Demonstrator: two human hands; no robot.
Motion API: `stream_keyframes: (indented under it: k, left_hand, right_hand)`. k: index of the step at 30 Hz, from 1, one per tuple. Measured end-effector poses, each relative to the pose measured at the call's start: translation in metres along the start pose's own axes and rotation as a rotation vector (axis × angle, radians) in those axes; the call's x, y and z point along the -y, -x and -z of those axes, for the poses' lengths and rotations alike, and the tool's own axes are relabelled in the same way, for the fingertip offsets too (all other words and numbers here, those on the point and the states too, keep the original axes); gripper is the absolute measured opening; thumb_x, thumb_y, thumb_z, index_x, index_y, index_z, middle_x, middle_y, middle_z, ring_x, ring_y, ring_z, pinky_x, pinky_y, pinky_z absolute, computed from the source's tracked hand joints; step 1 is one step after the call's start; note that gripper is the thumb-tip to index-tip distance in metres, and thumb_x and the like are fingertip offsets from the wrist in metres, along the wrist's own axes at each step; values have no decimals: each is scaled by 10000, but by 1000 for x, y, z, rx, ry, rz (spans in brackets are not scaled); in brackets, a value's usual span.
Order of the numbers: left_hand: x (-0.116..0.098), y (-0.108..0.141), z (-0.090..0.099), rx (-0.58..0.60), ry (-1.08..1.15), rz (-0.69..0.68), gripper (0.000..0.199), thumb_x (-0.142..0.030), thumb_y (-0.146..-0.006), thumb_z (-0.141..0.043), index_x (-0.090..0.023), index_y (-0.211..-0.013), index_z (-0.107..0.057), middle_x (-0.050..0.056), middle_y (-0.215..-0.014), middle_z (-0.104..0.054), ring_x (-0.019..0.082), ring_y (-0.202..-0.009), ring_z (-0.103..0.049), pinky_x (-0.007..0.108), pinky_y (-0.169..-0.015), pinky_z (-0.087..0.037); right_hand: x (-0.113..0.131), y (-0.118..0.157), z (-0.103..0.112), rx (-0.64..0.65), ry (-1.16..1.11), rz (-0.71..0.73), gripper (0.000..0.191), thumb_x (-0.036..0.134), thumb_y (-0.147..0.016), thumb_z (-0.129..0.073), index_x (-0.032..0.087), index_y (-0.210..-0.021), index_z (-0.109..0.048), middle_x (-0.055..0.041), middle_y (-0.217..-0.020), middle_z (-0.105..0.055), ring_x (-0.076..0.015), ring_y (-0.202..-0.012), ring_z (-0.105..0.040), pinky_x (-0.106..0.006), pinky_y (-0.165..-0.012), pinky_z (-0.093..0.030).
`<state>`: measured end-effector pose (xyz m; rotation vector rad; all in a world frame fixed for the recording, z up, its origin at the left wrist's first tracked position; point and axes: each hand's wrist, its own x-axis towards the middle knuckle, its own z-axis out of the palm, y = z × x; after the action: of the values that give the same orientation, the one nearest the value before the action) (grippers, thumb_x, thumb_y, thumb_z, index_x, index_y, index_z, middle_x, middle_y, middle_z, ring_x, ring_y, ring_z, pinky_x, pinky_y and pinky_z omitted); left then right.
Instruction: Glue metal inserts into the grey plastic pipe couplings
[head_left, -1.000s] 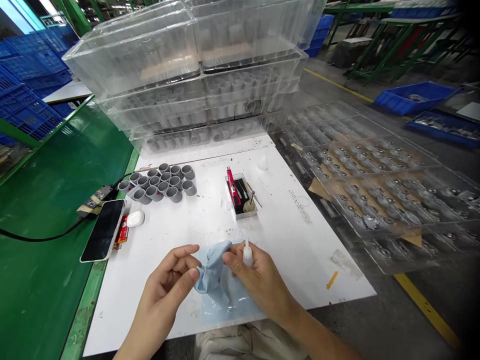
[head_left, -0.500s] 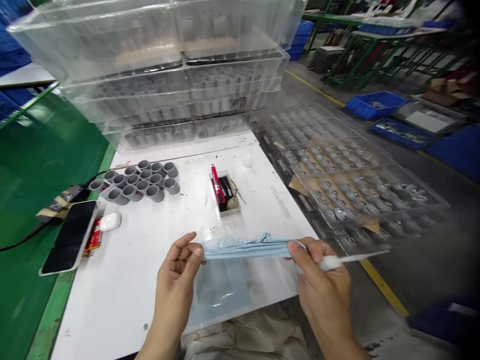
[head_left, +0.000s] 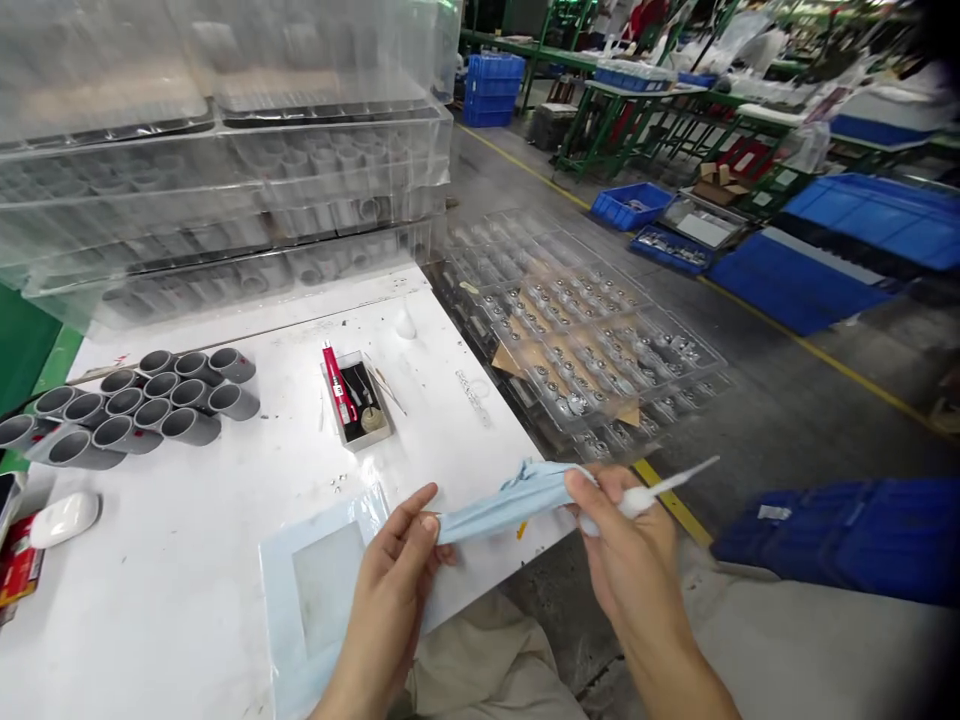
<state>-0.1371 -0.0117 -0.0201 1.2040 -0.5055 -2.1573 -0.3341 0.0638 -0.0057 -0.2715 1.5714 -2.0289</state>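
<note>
My left hand (head_left: 394, 590) pinches one end of a twisted pale blue cloth (head_left: 510, 497) between thumb and fingers. The other end is gripped by my right hand (head_left: 626, 530), which also holds a small white plastic bottle (head_left: 637, 500) with a long thin nozzle pointing right. The cloth runs taut between my hands, above the front edge of the white table (head_left: 225, 530). Below my left hand lies a pale blue plastic sheet (head_left: 276, 610) with a clearer centre.
Grey pipe fittings (head_left: 142, 400) stand grouped at the table's left, near a white earbud case (head_left: 64, 520). A small box (head_left: 356, 400) holds a red pen and tools. Stacked clear trays (head_left: 225, 170) rise behind. A tray of metal parts (head_left: 570, 330) and blue crates (head_left: 847, 540) stand to the right.
The cloth went from bunched between my hands to stretched and twisted. My hands moved apart, then tilted it. The view turned right, shifting the table left.
</note>
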Motion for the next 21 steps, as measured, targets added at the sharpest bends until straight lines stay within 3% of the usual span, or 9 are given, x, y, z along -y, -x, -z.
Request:
stream_keyframes:
  k: [2, 5, 7, 10, 15, 18, 21]
  left_hand:
    - [2, -1, -7, 40, 107, 112, 472, -299, -885, -895, -134, -1301, -747, 18, -886, -708, 125, -745, -658, 234, -759, -569]
    - [7, -1, -15, 85, 188, 221, 392, -421, -932, -828, -100, -1150, -779, 62, -894, -720, 168, -775, -705, 261, -709, -589]
    - [14, 1, -20, 131, 197, 305, 500, -552, -896, -830, -76, -1041, -786, 88, -854, -722, 191, -743, -721, 265, -654, -587]
    - [31, 5, -33, 222, 203, 434, 722, -699, -711, -914, -33, -956, -786, 121, -812, -720, 207, -658, -713, 271, -567, -570]
    - [56, 9, -60, 392, 317, 605, 945, -844, -606, -876, -6, -1037, -797, 155, -938, -720, 198, -766, -695, 259, -622, -587]
    - [59, 7, -69, 331, 390, 503, 817, -740, -702, -893, -77, -1170, -796, 183, -1132, -760, 229, -924, -729, 269, -746, -603]
    - [53, 1, -68, 147, 372, 232, 390, -445, -891, -858, -147, -1139, -813, 140, -1203, -787, 219, -1005, -741, 267, -846, -596]
  right_hand:
    - [1, 4, -8, 75, -3, -33, 603, 341, -753, -1029, 214, -728, -440, 20, -817, -587, -149, -762, -567, -219, -686, -511]
    - [6, 8, -19, 116, -33, -41, 611, 329, -766, -1017, 215, -713, -419, 50, -744, -488, -122, -662, -482, -195, -602, -462]
    - [9, 10, -24, 132, -45, -52, 607, 322, -772, -1010, 217, -711, -415, 61, -717, -433, -115, -628, -438, -191, -573, -441]
    - [11, 14, -29, 169, -61, -87, 582, 313, -808, -982, 223, -734, -411, 51, -745, -454, -126, -660, -463, -196, -595, -461]
    - [14, 21, -29, 171, -90, -139, 554, 299, -860, -934, 234, -753, -395, 35, -776, -492, -145, -684, -519, -211, -589, -498]
    - [17, 21, -25, 145, -82, -104, 573, 289, -821, -963, 226, -730, -401, 42, -750, -487, -135, -665, -527, -199, -592, -505]
    - [14, 17, -11, 144, -2, -70, 577, 316, -783, -993, 225, -718, -427, 24, -781, -558, -155, -709, -578, -219, -618, -532]
